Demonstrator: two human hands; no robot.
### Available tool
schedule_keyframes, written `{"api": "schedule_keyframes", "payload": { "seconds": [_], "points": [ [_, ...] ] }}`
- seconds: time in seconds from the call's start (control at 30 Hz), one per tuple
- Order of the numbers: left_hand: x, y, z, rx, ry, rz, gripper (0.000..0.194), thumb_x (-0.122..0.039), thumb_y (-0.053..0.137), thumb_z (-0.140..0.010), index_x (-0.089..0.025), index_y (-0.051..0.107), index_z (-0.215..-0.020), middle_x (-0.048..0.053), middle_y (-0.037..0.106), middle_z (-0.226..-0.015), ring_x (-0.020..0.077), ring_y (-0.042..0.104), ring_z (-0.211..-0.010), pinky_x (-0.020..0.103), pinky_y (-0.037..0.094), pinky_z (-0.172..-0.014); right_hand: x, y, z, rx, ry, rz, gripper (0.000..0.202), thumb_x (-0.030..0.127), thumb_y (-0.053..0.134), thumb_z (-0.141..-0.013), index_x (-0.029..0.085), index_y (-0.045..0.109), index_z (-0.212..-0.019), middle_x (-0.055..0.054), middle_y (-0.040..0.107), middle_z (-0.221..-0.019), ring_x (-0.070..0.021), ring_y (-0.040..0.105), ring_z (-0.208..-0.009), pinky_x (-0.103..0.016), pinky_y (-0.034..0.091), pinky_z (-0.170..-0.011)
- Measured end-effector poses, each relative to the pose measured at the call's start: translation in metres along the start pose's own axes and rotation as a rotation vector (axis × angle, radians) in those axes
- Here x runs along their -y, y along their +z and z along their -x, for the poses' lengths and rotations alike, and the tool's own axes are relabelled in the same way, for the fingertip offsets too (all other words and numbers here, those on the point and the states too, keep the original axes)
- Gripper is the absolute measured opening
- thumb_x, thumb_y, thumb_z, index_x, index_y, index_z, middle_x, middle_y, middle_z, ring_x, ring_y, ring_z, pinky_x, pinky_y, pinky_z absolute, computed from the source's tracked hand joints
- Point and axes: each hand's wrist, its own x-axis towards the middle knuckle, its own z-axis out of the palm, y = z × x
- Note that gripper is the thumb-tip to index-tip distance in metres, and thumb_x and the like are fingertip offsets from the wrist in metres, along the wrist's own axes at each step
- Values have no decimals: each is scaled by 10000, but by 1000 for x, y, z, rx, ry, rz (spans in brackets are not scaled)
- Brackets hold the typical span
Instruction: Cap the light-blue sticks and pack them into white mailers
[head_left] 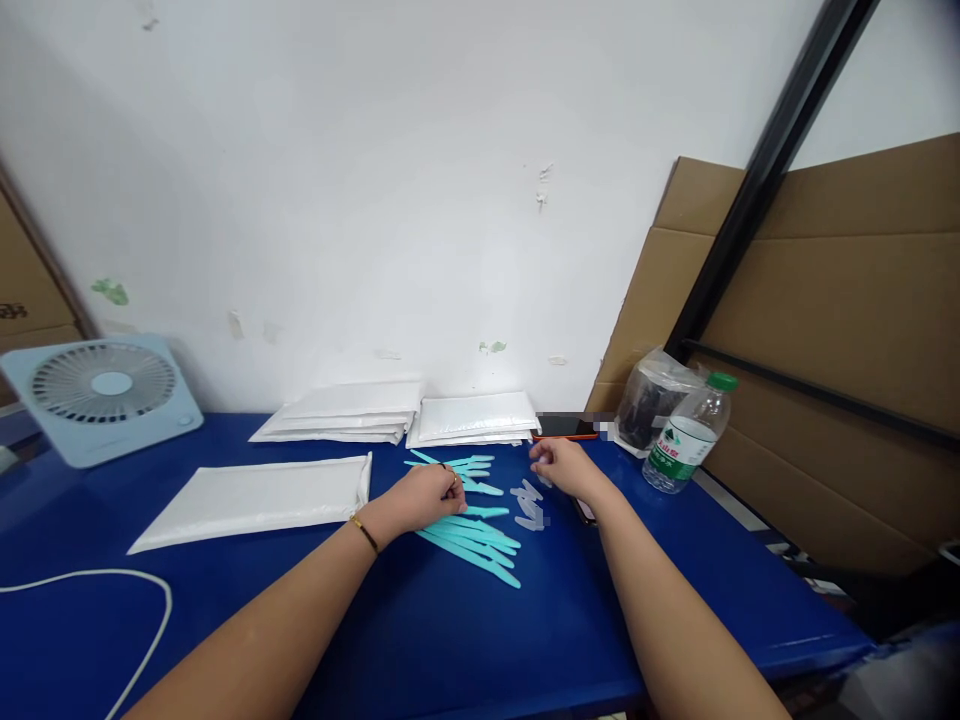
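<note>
I see a blue table (pixel 450 650) against a white wall (pixel 375 200). Left of one lone padded envelope (pixel 255 500) sits one fan (pixel 112 395); right of it, slim turquoise plastic sticks (pixel 472 537) splay, too overlapped to count, under the bunched fingers of the left hand (pixel 424 497); farther right come clear pieces (pixel 529 507), the curled-in right hand (pixel 568 467), one bottle (pixel 684 440). What either grips, I can't tell.

Turquoise strips (pixel 486 512): smooth, plastic-looking. Bottle (pixel 679 450): clear glossy plastic. Tabletop (pixel 480 650): smooth, faintly glossy. Cardboard (pixel 840 300): matt.
</note>
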Motion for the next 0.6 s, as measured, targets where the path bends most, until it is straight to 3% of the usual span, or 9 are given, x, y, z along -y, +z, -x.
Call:
{"api": "schedule_keyframes", "payload": {
  "seconds": [0.13,0.2,0.3,0.6],
  "points": [
    [5,0,-3,-137,-67,115,241,-380,416,-811,-200,573,-777,3,615,-735,137,521,-632,228,333,-554,14,-5,6,54,-67,-598,266,349,617,-708,129,600,-857,-62,665,-687,-166,642,-661,-275,506,-633],
    [8,0,-4,-163,-87,225,253,-396,382,-825,-198,539,-825,-2,608,-722,134,524,-626,224,343,-550,19,-7,9,71,-112,-742,305,359,667,-666,123,601,-846,-77,674,-735,-190,651,-734,-295,515,-676],
    [12,0,-5,-162,-85,321,261,-414,380,-820,-189,513,-821,-6,591,-705,128,518,-619,220,356,-550,22,-8,11,64,-146,-769,314,359,699,-632,122,619,-820,-74,679,-719,-195,654,-734,-299,516,-683],
    [12,-2,-7,-220,-74,258,238,-398,412,-805,-190,526,-796,-18,567,-670,116,462,-579,217,303,-515,28,0,12,115,-162,-796,343,387,700,-625,109,630,-813,-78,679,-710,-188,658,-689,-278,515,-630]
  ]
}}
